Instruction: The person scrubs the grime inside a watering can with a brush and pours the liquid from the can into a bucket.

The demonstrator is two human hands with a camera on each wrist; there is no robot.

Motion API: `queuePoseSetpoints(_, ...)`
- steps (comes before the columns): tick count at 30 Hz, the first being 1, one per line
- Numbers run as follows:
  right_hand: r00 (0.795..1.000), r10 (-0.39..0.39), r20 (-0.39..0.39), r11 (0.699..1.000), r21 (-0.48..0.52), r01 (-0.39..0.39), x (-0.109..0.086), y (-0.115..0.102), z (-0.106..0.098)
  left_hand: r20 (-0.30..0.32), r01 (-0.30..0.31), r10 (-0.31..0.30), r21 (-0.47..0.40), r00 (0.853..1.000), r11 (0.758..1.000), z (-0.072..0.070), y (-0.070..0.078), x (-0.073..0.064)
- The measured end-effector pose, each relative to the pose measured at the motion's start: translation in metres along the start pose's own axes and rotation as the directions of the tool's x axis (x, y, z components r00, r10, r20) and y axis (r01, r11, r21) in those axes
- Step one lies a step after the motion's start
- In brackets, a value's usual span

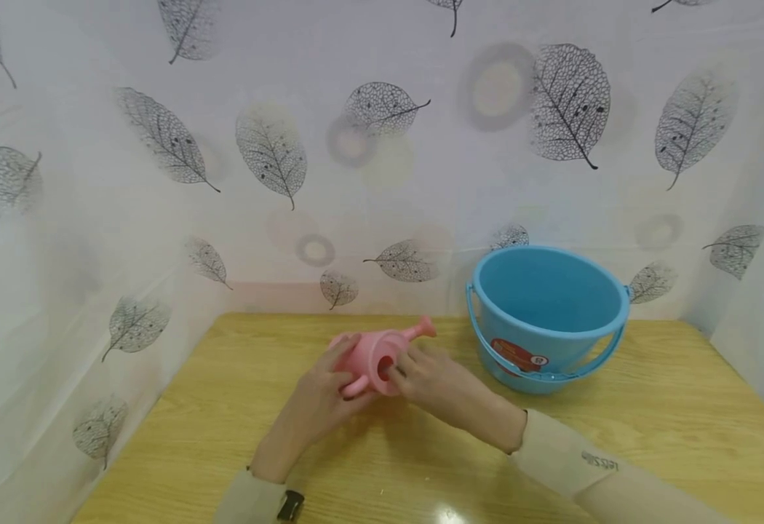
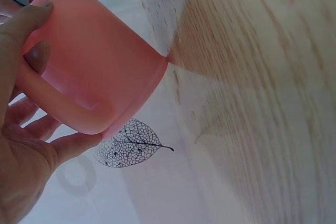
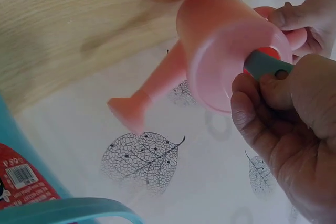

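Note:
A pink toy watering can [image 1: 364, 355] is held tilted just above the wooden table, its top opening turned toward me. My left hand [image 1: 316, 397] grips it around the body and handle; in the left wrist view the thumb lies on its wall and fingers reach under its base. With thumb and fingers, my right hand [image 1: 437, 384] pinches a teal handle-like piece [image 3: 264, 65] with a small round hole. The far end of this piece goes into the can's opening and is hidden inside. The can's spout [image 3: 157, 80] points away to the right.
A blue bucket [image 1: 581, 355] with a red label and a lowered handle stands right of my right hand, near the back edge. The wooden table [image 1: 199, 429] meets a leaf-printed sheet [image 1: 421, 175] behind and at both sides.

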State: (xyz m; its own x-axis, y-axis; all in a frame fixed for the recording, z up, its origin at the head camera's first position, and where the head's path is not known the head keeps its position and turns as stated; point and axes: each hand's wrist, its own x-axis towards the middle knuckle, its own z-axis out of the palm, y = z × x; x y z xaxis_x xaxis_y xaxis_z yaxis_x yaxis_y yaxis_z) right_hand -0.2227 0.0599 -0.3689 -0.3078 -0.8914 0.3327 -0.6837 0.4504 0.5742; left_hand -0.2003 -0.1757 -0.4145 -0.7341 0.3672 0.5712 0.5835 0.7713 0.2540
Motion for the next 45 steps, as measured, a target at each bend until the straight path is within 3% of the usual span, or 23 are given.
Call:
queuePoseSetpoints(16,0.998,-0.045,-0.048,0.996,-0.074,0.041,-0.004,-0.0019,0.0067,-0.004,-0.003,0.003,-0.003,1.0,1.0,0.001,-0.0001,-0.0013)
queuePoseSetpoints(31,0.994,-0.038,-0.103,0.986,-0.163,0.021,-0.0064,-0.0041,0.0024,0.0,0.002,-0.002,-0.014,1.0,1.0,0.0001,0.0012,0.0004)
queuePoseSetpoints(34,0.997,-0.02,-0.077,0.993,-0.12,0.011,-0.0076,-0.0042,0.0022,0.006,0.002,-0.002,-0.009,1.0,1.0,0.0008,0.0011,0.0017)
queuePoseSetpoints(37,0.999,0.039,-0.022,0.999,0.036,-0.038,-0.0076,-0.0036,0.0009,0.006,-0.001,0.001,-0.004,1.0,1.0,0.0021,0.0005,0.0023)
queuePoseSetpoints(39,0.995,0.102,0.017,0.974,0.2,-0.103,-0.0074,-0.0029,0.0005,0.006,-0.005,0.005,0.003,1.0,1.0,0.0027,0.0004,0.0024)
queuePoseSetpoints(40,0.99,0.135,0.04,0.948,0.286,-0.141,-0.007,-0.0023,0.0003,0.006,-0.007,0.007,0.002,1.0,1.0,0.0029,0.0005,0.0024)
queuePoseSetpoints(42,0.978,0.189,0.083,0.876,0.437,-0.206,-0.0055,-0.0012,0.0003,0.006,-0.006,0.006,0.001,1.0,1.0,0.0029,0.0007,0.0018)
queuePoseSetpoints(45,0.968,0.224,0.109,0.765,0.596,-0.244,-0.0043,0.0009,0.0026,0.011,0.005,-0.005,-0.005,1.0,1.0,0.002,0.0014,0.0005)
